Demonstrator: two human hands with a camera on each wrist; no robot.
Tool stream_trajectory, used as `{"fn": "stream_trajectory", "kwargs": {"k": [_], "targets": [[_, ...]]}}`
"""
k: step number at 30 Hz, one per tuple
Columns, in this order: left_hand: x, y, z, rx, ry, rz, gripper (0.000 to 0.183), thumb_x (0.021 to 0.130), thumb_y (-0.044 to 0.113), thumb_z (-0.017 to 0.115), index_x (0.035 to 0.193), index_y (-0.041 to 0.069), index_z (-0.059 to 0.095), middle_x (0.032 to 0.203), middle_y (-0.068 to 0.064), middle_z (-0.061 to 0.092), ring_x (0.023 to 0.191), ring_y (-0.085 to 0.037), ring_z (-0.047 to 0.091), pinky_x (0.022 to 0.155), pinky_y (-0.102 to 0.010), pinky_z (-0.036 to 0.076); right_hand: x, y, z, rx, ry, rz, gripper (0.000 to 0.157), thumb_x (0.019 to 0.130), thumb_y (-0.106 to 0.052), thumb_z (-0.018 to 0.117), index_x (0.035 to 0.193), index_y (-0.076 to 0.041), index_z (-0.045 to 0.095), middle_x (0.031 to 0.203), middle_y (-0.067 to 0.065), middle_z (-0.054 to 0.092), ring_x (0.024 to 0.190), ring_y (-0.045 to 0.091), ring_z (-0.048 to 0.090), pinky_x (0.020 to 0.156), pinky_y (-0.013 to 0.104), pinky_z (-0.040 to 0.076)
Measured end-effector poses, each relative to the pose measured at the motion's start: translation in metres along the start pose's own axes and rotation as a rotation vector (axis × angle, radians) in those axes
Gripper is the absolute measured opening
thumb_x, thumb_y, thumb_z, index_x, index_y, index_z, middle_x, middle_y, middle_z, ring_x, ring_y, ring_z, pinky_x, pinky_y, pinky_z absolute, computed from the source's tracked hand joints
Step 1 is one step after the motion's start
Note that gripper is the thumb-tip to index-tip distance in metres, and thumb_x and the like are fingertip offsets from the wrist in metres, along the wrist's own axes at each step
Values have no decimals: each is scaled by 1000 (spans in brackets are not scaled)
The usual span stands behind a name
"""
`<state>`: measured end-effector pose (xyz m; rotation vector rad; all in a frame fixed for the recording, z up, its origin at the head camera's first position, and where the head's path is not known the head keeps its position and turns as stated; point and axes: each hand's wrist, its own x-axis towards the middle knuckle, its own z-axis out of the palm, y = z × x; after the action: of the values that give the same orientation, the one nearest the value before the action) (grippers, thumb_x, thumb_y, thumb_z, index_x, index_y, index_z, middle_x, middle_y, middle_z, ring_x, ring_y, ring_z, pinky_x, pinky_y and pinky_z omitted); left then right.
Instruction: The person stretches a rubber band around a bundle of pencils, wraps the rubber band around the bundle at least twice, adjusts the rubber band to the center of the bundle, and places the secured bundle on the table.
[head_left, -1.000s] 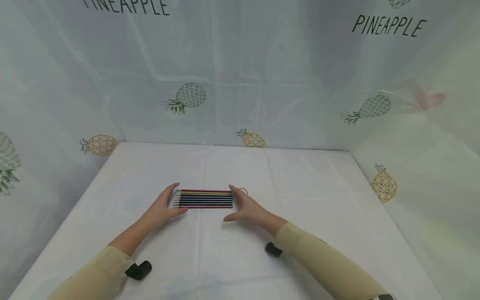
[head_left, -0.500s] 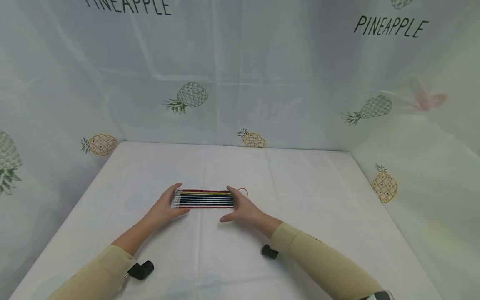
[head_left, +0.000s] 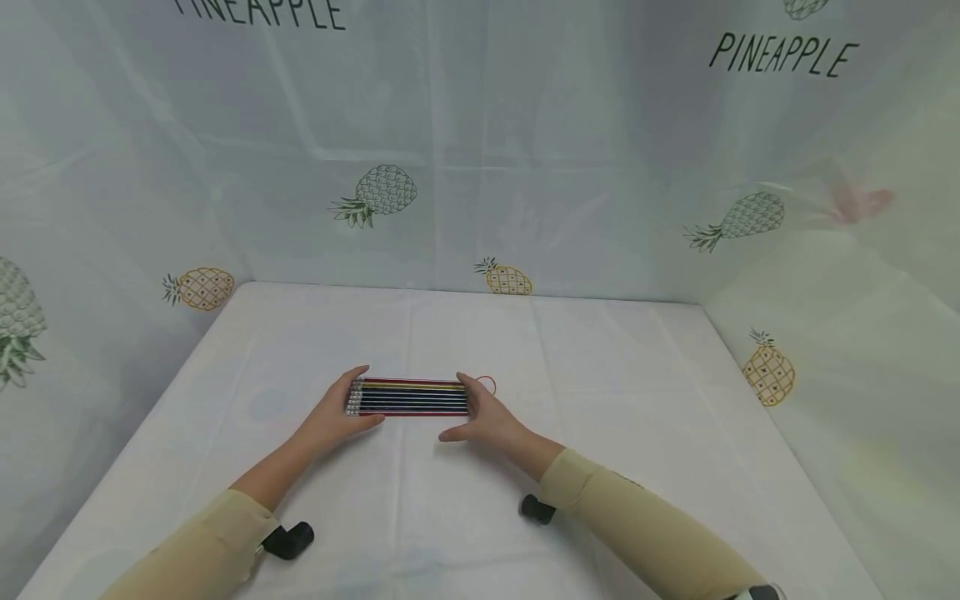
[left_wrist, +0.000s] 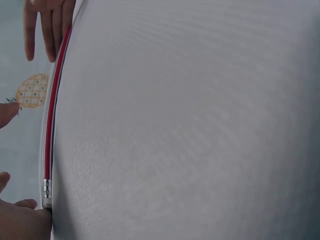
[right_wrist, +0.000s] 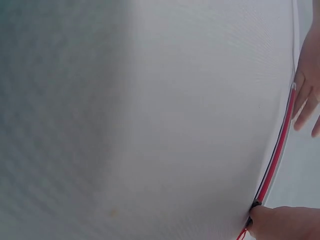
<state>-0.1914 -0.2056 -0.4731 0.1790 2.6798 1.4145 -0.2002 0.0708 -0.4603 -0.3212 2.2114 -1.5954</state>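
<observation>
A flat row of pencils (head_left: pixel 412 398) lies crosswise on the white table, with dark, yellow and red barrels and metal-capped eraser ends on the left. From the right end a thin red loop of string (head_left: pixel 489 380) sticks out. My left hand (head_left: pixel 333 418) rests at the eraser end, thumb and fingers spread around it. At the other end, my right hand (head_left: pixel 491 418) touches the row with its fingers, its thumb held apart on the near side. Low in the left wrist view, a red pencil (left_wrist: pixel 52 125) shows from the side; its eraser end meets the left hand.
The white-covered table (head_left: pixel 622 400) spreads on all sides of the pencils. Behind and beside it hangs a pale curtain (head_left: pixel 570 167) printed with pineapples. Black camera mounts (head_left: pixel 288 541) stick out from both sleeves, just over the table.
My left hand has shifted slightly right, and my right hand slightly left against the pencils' end. The pencils have hardly moved.
</observation>
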Motion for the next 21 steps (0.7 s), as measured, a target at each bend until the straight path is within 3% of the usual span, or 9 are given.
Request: {"fn": "stream_trajectory", "kwargs": {"k": [8,14,21], "targets": [[0,-1,6,-9,32,-9,89,81,17,80,151,3,26,146,-27,33,135,-44,31,109,-61,25,1,2,3,-16,13,-6,105,70,-9,89,153,-5,24,150,12,40,141,23,32,115,39,24],[1,0,7,117,28,57,88,77,12,80,147,-2,29,145,-29,34,133,-46,32,108,-62,26,3,-5,0,-61,33,4,101,72,-6,87,152,-1,25,149,16,40,138,26,37,112,38,30],[2,7,5,287,14,69,85,78,11,81,146,-4,32,147,-33,28,135,-49,27,108,-62,26,10,-16,-5,-313,88,49,87,73,-13,88,145,-6,42,139,14,49,123,27,50,107,42,37]]}}
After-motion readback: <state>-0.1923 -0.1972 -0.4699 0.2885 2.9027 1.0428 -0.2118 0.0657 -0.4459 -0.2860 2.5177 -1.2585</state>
